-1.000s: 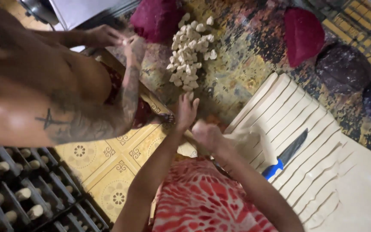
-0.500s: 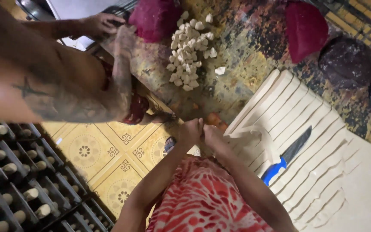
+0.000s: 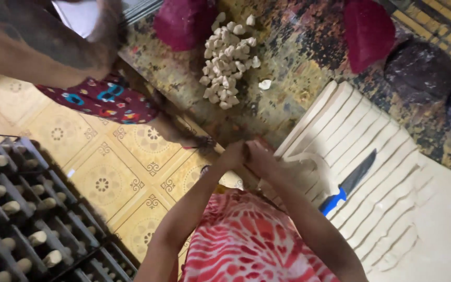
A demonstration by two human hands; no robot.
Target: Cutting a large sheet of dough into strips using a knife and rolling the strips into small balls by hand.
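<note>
Yellow patterned floor tiles now fill more of the view than before, and the other person's bare arm has moved up to the top left. On the mottled worktop, the pale dough sheet cut into long strips lies as before, with the blue-handled knife on it. Left hand and right hand are now pressed together, closed on a dough strip at the sheet's edge.

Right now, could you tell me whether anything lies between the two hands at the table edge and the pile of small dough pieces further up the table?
Nothing visible does. The left hand and right hand are pressed together at the table edge. Between them and the pile of dough pieces shows only bare patterned tabletop. The knife lies off to the side on the cut dough strips.
</note>
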